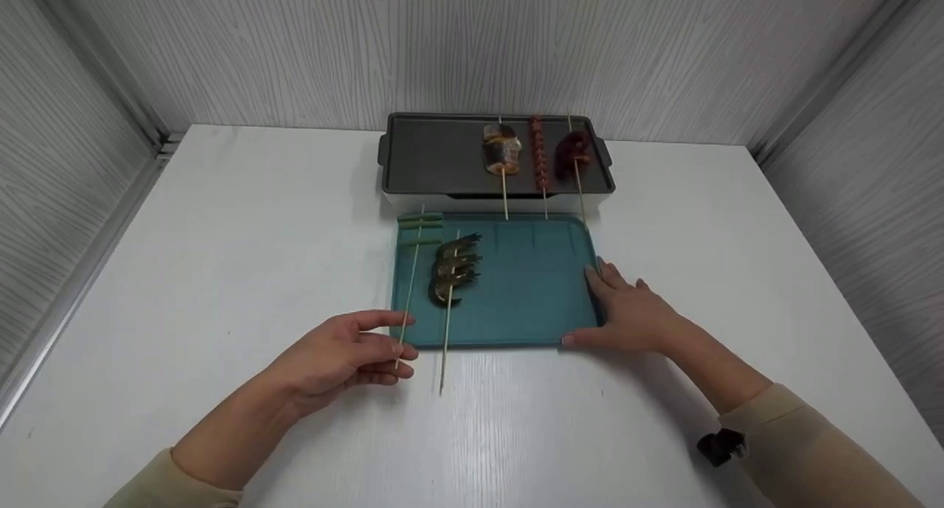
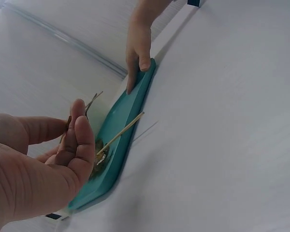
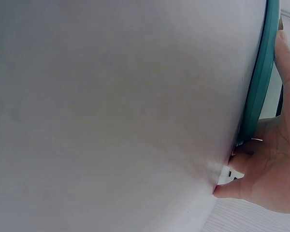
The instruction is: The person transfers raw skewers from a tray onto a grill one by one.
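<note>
My left hand (image 1: 346,357) pinches the lower end of a wooden skewer (image 1: 410,294) between thumb and fingers. Short green vegetable strips (image 1: 420,231) are threaded across its far end, over the back left corner of a teal tray (image 1: 523,294). Just to its right, a shrimp skewer (image 1: 451,272) lies on the tray, its stick jutting past the front rim. At the front right corner, my right hand (image 1: 634,312) rests against the tray, thumb at the front edge and fingers spread along the right side. The right wrist view shows its thumb on the tray's rim (image 3: 261,92).
Behind the tray stands a dark grill plate (image 1: 435,154) on a white base. Across its right half lie a fish-like skewer (image 1: 502,150), a thin red beaded skewer (image 1: 540,154) and a dark red skewer (image 1: 572,154), their sticks pointing forward. Pale panels (image 1: 295,51) enclose the white table (image 1: 221,272).
</note>
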`<state>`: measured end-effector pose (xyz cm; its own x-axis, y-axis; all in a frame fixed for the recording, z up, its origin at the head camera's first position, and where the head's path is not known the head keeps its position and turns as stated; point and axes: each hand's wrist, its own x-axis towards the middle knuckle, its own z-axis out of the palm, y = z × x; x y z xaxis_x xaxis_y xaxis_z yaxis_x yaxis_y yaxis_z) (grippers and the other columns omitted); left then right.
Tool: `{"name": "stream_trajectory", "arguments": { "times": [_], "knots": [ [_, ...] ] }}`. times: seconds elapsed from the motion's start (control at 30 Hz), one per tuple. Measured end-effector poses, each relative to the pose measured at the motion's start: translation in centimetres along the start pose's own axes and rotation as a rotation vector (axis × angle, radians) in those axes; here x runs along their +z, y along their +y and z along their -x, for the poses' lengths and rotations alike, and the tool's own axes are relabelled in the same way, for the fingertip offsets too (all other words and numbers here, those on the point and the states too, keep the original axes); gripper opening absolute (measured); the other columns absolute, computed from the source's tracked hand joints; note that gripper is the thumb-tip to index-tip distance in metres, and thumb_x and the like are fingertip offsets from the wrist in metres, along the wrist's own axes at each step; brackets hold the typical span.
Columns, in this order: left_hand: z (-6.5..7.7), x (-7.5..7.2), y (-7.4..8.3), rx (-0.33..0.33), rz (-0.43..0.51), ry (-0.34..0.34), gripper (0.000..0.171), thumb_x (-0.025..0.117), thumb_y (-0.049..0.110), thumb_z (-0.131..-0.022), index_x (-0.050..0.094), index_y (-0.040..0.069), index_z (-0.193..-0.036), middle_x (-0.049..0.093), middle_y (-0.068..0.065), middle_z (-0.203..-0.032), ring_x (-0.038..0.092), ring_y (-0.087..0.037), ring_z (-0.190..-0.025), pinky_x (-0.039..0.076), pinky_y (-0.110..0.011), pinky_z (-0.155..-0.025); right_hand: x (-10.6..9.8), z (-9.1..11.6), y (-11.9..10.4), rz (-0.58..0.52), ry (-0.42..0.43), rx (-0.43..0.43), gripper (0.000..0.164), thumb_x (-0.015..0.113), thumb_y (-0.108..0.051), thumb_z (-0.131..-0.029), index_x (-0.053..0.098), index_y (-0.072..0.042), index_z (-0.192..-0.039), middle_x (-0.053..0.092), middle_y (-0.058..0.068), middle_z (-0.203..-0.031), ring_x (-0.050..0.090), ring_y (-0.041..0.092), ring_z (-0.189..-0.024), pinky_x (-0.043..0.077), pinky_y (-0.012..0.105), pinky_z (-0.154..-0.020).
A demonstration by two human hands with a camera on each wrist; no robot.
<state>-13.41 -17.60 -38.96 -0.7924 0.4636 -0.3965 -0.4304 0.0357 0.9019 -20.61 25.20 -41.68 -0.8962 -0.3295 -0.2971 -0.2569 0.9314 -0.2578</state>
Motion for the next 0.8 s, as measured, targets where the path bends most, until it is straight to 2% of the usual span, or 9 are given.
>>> {"name": "stream_trajectory", "arguments": {
  "times": [0.47,0.8],
  "knots": [
    [-1.0,-0.8,2.9,0.048,-0.036,0.029,0.055,0.065,0.006,-0.104,0.048,-0.002,-0.155,0.075,-0.016,-0.114,0.077,-0.021,-0.094,0.061,-0.03,-0.088,-0.1,-0.3,0.1,-0.005,-0.001,0.006,0.135,0.064,-0.088,-0.081,0.016,0.003,-0.168,0.007,0.027,-0.174,0.015,0.044,-0.16,0.016,0.071,-0.124],
    [-3.0,-2.0,5.6,0.061,-0.041,0.058,0.053,0.063,0.004,-0.105,0.049,0.001,-0.155,0.076,-0.01,-0.11,0.076,-0.018,-0.094,0.061,-0.03,-0.09,0.1,-0.1,0.1,-0.01,0.009,-0.007,0.135,0.064,-0.088,-0.08,0.018,0.005,-0.167,0.011,0.028,-0.173,0.016,0.043,-0.16,0.016,0.071,-0.124]
  ]
}}
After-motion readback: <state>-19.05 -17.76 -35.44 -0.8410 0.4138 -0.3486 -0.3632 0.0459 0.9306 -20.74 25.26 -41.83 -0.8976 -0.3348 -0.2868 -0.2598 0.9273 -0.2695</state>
